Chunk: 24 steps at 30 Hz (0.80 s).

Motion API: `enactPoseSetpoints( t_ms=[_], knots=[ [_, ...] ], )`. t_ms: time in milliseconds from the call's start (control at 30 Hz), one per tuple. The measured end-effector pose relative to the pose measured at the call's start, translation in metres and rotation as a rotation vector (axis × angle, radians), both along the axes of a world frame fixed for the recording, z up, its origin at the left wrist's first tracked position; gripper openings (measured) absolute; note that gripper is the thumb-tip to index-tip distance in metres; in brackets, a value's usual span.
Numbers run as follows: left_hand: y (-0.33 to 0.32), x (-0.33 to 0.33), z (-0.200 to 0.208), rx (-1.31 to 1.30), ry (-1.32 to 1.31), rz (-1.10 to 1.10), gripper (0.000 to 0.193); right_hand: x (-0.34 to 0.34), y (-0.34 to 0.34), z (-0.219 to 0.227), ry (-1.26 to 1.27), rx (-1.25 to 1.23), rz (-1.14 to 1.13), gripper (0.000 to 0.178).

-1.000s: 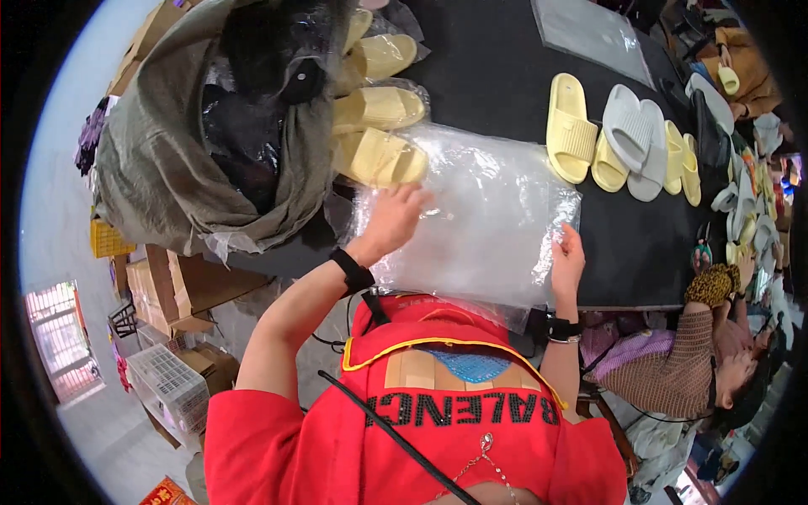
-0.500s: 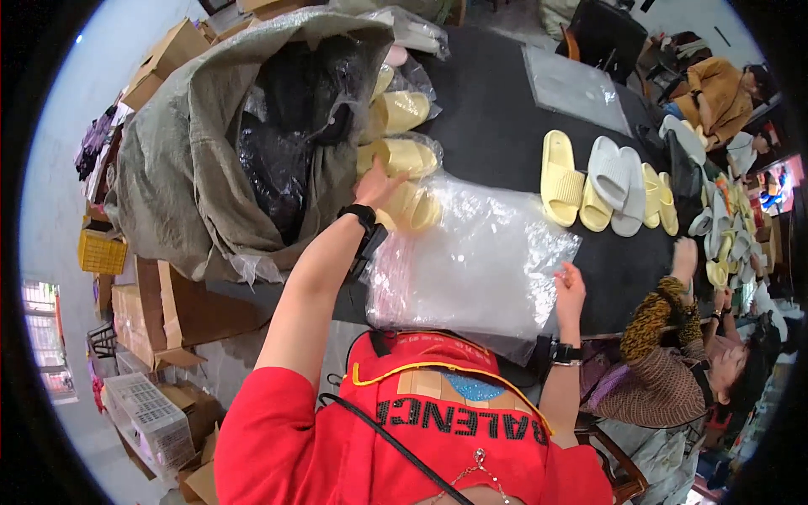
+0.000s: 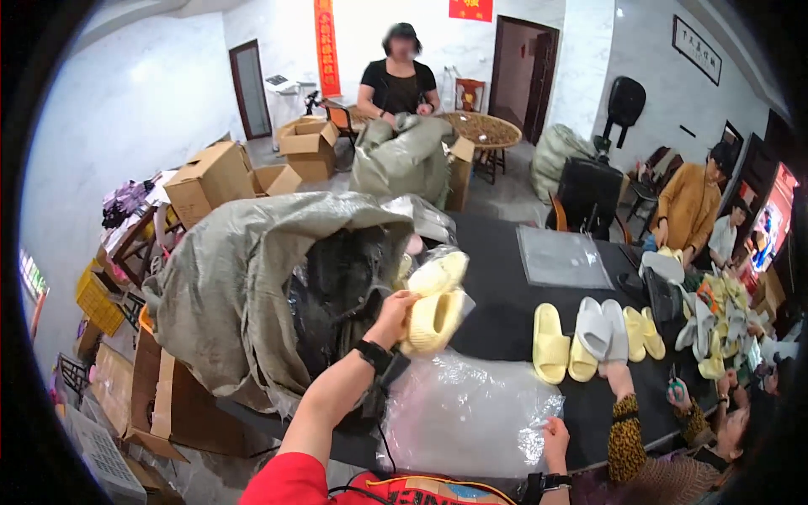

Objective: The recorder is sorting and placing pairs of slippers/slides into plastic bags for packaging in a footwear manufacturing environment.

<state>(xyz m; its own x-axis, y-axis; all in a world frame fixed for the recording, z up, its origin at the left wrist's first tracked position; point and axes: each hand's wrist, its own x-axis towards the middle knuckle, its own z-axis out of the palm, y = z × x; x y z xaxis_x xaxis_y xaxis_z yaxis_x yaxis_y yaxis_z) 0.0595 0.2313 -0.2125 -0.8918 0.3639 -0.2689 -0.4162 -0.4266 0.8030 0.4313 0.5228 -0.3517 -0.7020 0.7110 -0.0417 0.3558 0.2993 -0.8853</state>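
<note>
At frame centre the left hand closes its grip on a wrapped yellow slipper, long axis pointing right, beside the open grey sack. At lower centre the right hand pins the clear plastic bag flat on the tabletop. Loose slippers lie to the right, well apart.

place: packing workshop | signs: cardboard boxes, bulk sacks, slippers on table
</note>
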Motion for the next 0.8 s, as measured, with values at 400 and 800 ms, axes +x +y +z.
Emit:
enactPoseSetpoints(
  t_ms=[400,800],
  knots=[
    [0.037,0.159,-0.041,-0.760,0.640,-0.882,0.049,-0.072,-0.043,0.037,0.053,-0.862,0.017,0.069],
    [-0.031,0.123,-0.115,-1.178,0.375,-0.297,0.053,-0.087,-0.046,-0.026,-0.130,-0.148,0.015,0.065]
  ],
)
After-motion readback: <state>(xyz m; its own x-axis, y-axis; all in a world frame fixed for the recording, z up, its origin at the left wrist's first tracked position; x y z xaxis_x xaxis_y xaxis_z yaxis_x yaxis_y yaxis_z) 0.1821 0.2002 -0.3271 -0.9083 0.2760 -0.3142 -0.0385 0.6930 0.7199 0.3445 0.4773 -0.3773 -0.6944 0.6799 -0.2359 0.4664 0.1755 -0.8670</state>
